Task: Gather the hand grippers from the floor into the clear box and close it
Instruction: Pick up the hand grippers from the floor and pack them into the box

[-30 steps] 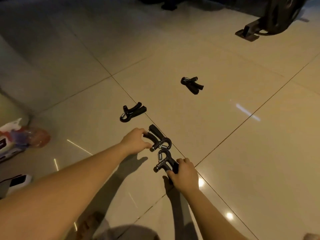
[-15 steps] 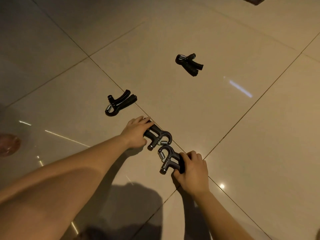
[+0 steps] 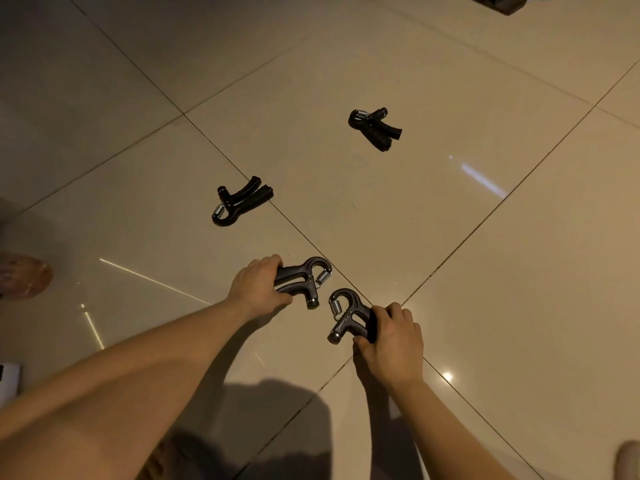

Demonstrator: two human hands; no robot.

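Left hand and right hand each curl around a hand gripper's handles on glossy tile; a loose hold could drop one.

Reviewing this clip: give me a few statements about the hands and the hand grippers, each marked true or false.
1. Each hand grips a gripper: the left hand holds the left-held gripper, and the right hand holds the right-held gripper. True.
2. Three more grippers lie untouched. False: only two do, the nearer gripper and the farther gripper.
3. The two untouched grippers touch each other. False: they lie well apart.
4. Both untouched grippers lie beyond the hands, farther from the person. True.
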